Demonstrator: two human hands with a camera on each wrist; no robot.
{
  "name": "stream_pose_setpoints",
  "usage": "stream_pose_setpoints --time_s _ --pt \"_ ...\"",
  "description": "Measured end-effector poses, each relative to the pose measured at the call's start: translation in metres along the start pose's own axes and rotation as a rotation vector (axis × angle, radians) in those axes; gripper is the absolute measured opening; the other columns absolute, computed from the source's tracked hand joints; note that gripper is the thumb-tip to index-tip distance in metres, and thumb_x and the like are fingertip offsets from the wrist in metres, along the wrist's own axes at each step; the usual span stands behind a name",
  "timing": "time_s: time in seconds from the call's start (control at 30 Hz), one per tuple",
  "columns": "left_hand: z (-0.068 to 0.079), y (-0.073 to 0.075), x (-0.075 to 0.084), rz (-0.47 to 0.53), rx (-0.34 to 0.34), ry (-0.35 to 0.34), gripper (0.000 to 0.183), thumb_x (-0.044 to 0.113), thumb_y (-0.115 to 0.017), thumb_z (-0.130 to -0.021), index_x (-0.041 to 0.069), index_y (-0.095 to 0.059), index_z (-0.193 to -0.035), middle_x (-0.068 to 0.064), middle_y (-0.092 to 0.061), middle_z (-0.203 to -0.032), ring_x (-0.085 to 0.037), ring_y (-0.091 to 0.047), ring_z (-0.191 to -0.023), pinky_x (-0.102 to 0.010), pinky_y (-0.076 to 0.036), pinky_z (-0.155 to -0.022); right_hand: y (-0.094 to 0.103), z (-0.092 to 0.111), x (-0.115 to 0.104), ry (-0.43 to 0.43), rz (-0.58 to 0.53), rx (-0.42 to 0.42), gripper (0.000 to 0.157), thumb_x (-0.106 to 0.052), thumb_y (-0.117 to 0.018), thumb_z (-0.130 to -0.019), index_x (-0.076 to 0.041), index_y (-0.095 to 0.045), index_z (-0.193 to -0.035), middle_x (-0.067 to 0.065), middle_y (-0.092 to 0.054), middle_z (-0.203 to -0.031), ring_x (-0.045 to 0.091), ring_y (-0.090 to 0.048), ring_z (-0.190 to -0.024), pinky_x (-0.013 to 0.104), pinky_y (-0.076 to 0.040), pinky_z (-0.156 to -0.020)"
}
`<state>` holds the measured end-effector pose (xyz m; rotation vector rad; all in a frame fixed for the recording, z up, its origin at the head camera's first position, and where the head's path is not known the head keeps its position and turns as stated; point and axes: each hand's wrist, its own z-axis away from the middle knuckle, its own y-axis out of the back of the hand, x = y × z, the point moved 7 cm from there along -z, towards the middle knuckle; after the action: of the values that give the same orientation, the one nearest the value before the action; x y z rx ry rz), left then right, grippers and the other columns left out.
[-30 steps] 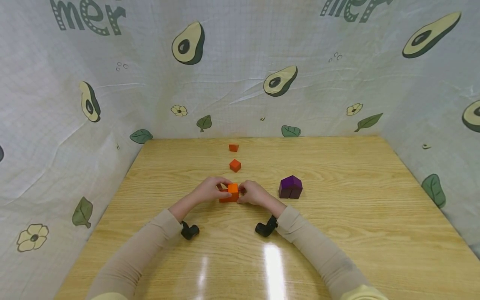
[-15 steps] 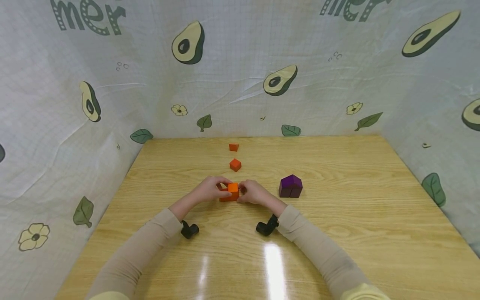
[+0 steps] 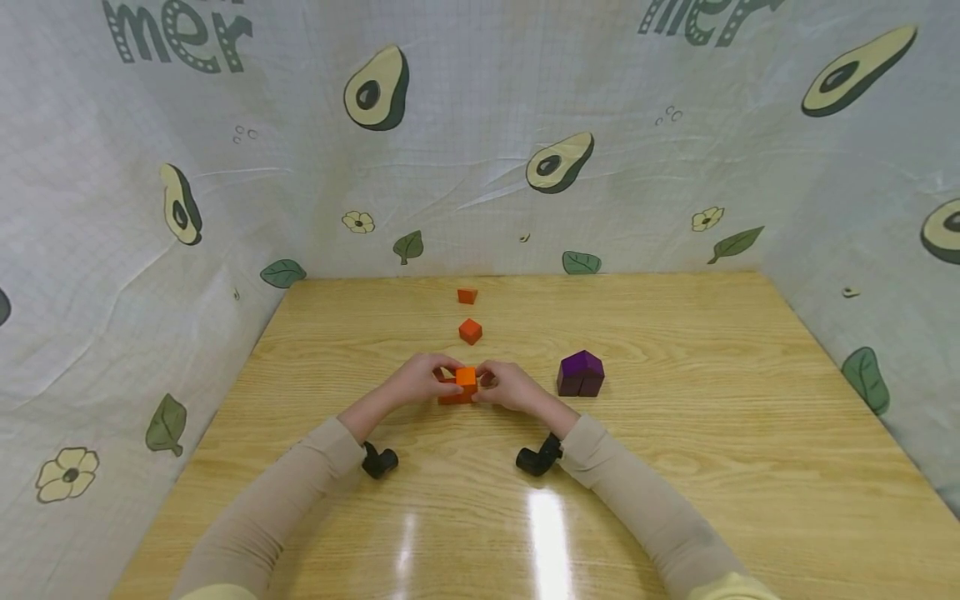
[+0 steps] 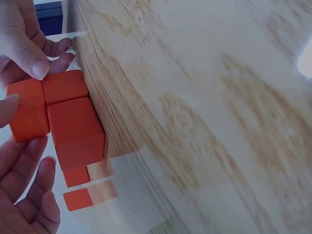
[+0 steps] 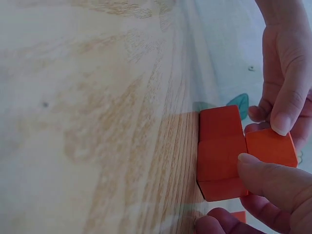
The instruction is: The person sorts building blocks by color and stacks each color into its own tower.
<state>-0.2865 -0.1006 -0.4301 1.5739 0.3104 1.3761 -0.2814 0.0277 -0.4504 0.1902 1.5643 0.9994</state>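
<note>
In the head view, the left hand [image 3: 422, 380] pinches the orange block [image 3: 467, 383] between thumb and fingers, with the thumb on its near side. The orange block sits at the right end of the red base blocks [image 3: 447, 398], on the table [image 3: 675, 358]. The right hand [image 3: 512, 386] is close at the right side of the orange block, its thumb and index finger narrowly parted. Compared with half a second ago, its thumb tip is slightly higher against the stack, and the right sleeve [image 3: 622, 479] with its black wrist device [image 3: 538, 458] has shifted a little to the right. The left hand looks the same as before. The red cube [image 3: 470, 332] and the small red block [image 3: 467, 296] lie in the same places beyond the stack, and the purple blocks [image 3: 581, 374] stand unmoved to the right.

In the left wrist view, the orange block rests on the red base blocks, which touch side by side. The left thumb and fingers hold it from opposite sides; the right thumb touches near the seam.

In the right wrist view, the left thumb rests on the orange block, while the right thumb lies over the seam between orange and red. Whether the right hand grips or only presses, I cannot tell.
</note>
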Motion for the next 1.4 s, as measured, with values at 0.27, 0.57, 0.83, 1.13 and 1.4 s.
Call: stream_pose_setpoints --time_s 0.27,0.57,0.83,1.13,1.4 --pt "-0.0002 -0.0012 -0.0003 -0.008 -0.003 -0.011 0.034 0.021 -0.069 -0.082 0.008 -0.064 -0.113 -0.005 -0.064 -0.104 -0.013 -0.055 -0.080 -0.025 -0.046 -0.069 -0.0021 -0.0011 0.0005 0.027 0.018 -0.009 0.033 -0.019 -0.070 -0.081 -0.004 -0.060 -0.108 0.011 -0.065 -0.099 0.022 -0.060 -0.091 0.034 -0.048 -0.079" --pt "0.0029 0.0012 0.0017 0.014 -0.007 -0.023 0.037 0.026 -0.068 -0.083 0.007 -0.063 -0.114 -0.005 -0.064 -0.106 -0.013 -0.056 -0.081 -0.027 -0.047 -0.071 -0.0007 -0.0005 -0.0016 0.037 0.056 0.007 0.032 -0.019 -0.071 -0.080 -0.004 -0.060 -0.106 0.010 -0.065 -0.093 0.020 -0.058 -0.084 0.032 -0.047 -0.075" --pt "0.0011 0.0001 0.0002 -0.002 -0.004 -0.001 0.036 0.021 -0.069 -0.082 0.009 -0.063 -0.115 -0.005 -0.063 -0.109 -0.014 -0.056 -0.084 -0.028 -0.047 -0.073 -0.0021 -0.0013 -0.0011 0.012 0.066 -0.003 0.034 -0.021 -0.071 -0.080 -0.005 -0.060 -0.107 0.009 -0.064 -0.095 0.019 -0.058 -0.085 0.033 -0.047 -0.077" --pt "0.0003 0.0005 0.0007 -0.032 -0.008 -0.005 0.035 0.021 -0.069 -0.083 0.008 -0.063 -0.114 -0.004 -0.064 -0.107 -0.013 -0.055 -0.082 -0.026 -0.046 -0.071 -0.0022 -0.0019 -0.0007 0.007 0.056 0.013 0.031 -0.020 -0.071 -0.081 -0.006 -0.061 -0.107 0.009 -0.064 -0.095 0.018 -0.057 -0.084 0.032 -0.047 -0.076" --pt "-0.0008 -0.0003 0.0014 -0.040 -0.011 -0.014 0.034 0.021 -0.068 -0.083 0.009 -0.063 -0.114 -0.004 -0.064 -0.106 -0.014 -0.056 -0.084 -0.027 -0.047 -0.072 -0.0018 -0.0029 -0.0001 0.023 0.078 0.013 0.030 -0.021 -0.071 -0.081 -0.006 -0.061 -0.105 0.008 -0.064 -0.092 0.016 -0.056 -0.080 0.029 -0.046 -0.072"
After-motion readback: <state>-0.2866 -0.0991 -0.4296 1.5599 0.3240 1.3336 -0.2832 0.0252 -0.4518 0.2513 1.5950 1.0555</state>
